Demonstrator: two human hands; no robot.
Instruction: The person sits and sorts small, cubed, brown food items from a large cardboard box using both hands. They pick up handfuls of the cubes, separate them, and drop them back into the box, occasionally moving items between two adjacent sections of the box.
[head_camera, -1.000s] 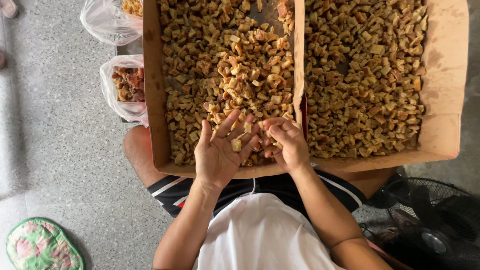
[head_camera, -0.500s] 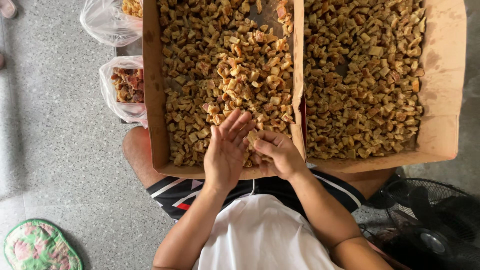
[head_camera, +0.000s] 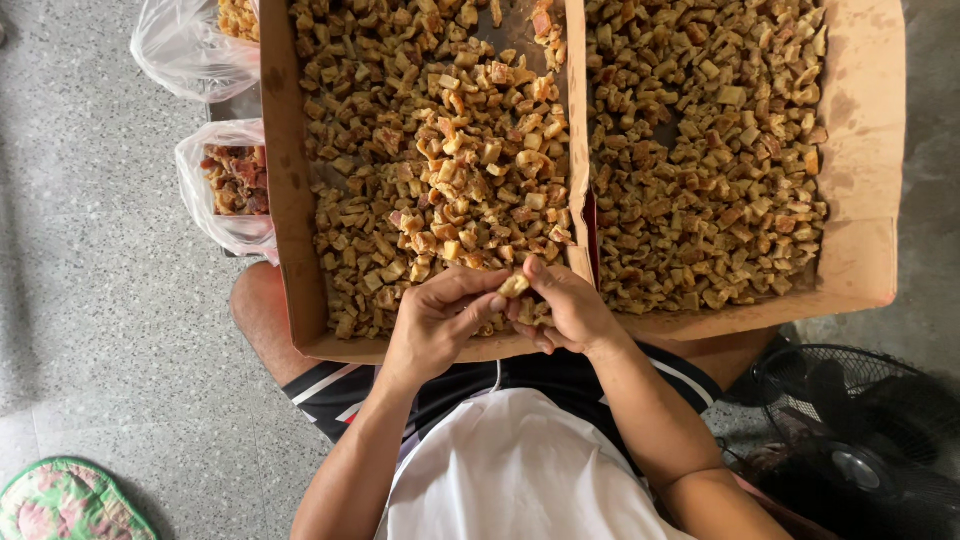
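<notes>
Left hand (head_camera: 437, 325) and right hand (head_camera: 568, 308) meet at the near edge of the left brown cardboard tray (head_camera: 290, 200), fingers of both closed on one small tan dried chunk (head_camera: 515, 286) held between them. Similar chunks fill this tray and the right tray (head_camera: 865, 150). Clear plastic bags (head_camera: 225, 180) lie far left.

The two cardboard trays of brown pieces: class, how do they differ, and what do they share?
The left tray sits under both hands, left hand and right hand, which pinch one pale piece; the right tray is untouched. The left tray's pieces heap unevenly, baring some base; the right tray's lie flatter. Both hold small brown chunks.
</notes>
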